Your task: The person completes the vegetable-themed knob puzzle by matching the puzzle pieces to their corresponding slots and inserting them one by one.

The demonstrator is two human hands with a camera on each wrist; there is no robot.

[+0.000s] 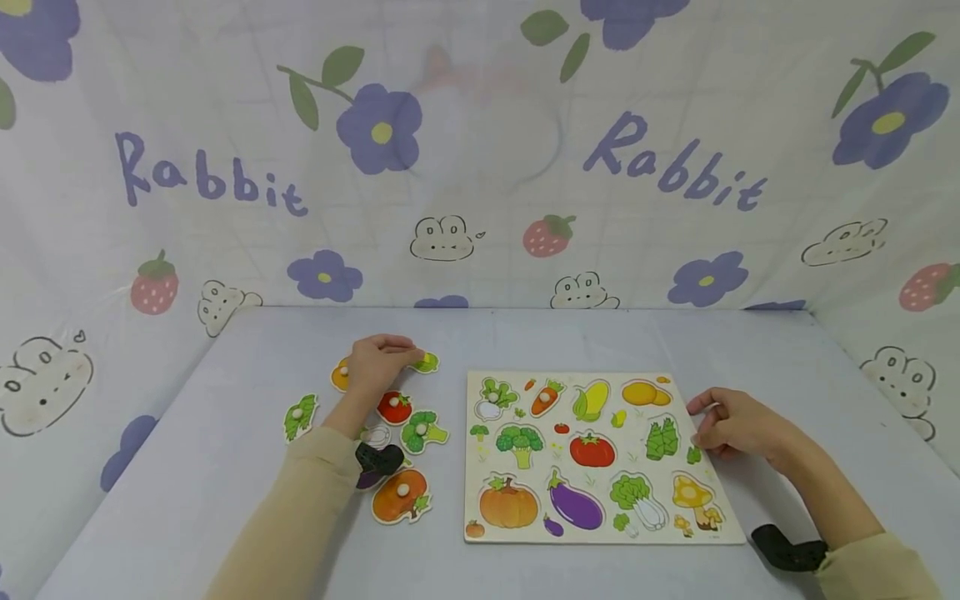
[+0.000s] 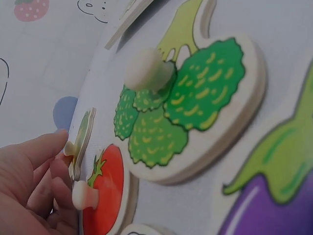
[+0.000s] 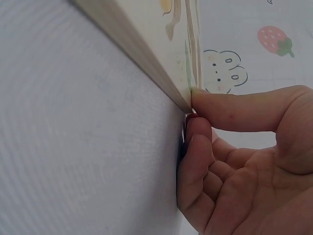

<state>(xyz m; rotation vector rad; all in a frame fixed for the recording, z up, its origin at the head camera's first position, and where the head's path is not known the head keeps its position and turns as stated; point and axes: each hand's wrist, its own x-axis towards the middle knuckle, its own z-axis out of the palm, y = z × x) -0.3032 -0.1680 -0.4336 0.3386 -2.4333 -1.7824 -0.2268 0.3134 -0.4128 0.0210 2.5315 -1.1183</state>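
Note:
My left hand [image 1: 378, 367] reaches to the back of a group of knobbed wooden puzzle pieces. Its thumb and fingers pinch the knob of a small yellow-green vegetable piece [image 1: 427, 362]; the left wrist view shows this piece [image 2: 83, 139] edge-on. Near that hand lie a tomato piece [image 1: 395, 407] and a broccoli piece [image 1: 420, 433]. To the right is the vegetable puzzle board [image 1: 555, 533], with knobbed radish [image 1: 491, 408] and carrot [image 1: 545, 400] pieces in their places. My right hand [image 1: 738, 427] grips the board's right edge, thumb on top and fingertips at its underside.
Left of the board also lie a pumpkin piece [image 1: 390, 500], a green leafy piece [image 1: 301, 417] and an orange piece [image 1: 340, 377] partly behind my left hand. An eggplant piece [image 2: 283, 205] is partly under my sleeve in the head view. A printed curtain [image 1: 480, 167] hangs behind the table.

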